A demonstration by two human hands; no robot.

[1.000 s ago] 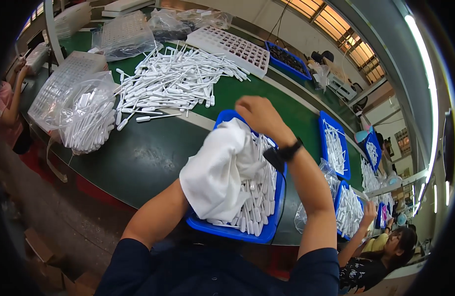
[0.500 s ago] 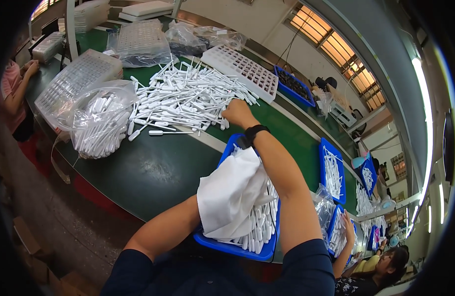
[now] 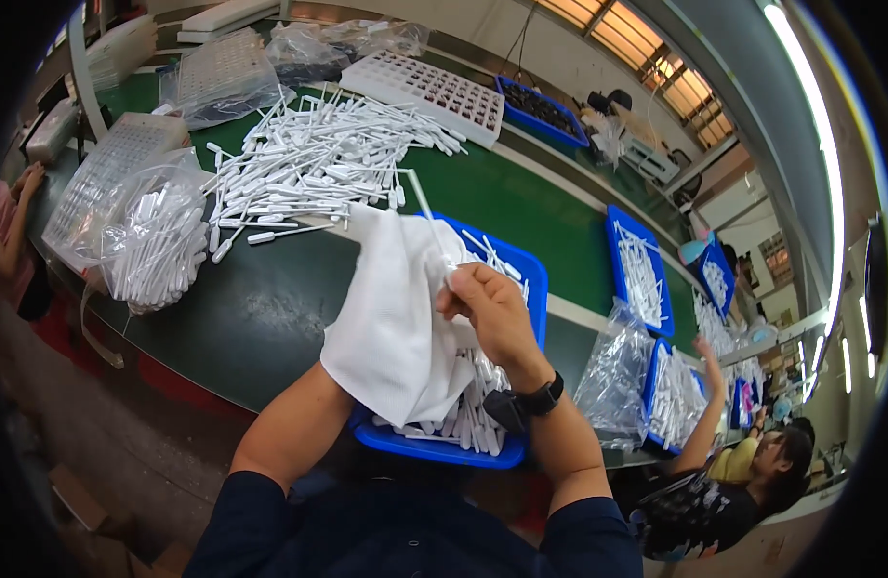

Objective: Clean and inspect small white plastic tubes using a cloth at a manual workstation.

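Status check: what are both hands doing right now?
Right hand pinching a thin white pipette against the white cloth. Left hand hidden under the cloth. Blue tray of pipettes underneath. Nothing in the way.

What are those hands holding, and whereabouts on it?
The right hand pinches a thin white dropper by its lower end. The left hand is hidden under a white cloth, seemingly holding it from beneath.

- Factory assembly/packing hall, not a home or office.
- Long green worktop (image 3: 521, 207) w/ several ppl seated along it.
- Bulk heap of white plastic pipettes (image 3: 318, 164), more in clear bags (image 3: 159, 246).
- Rows of blue trays (image 3: 638, 275), white grid racks (image 3: 420, 91).
- High windows, industrial ceiling.
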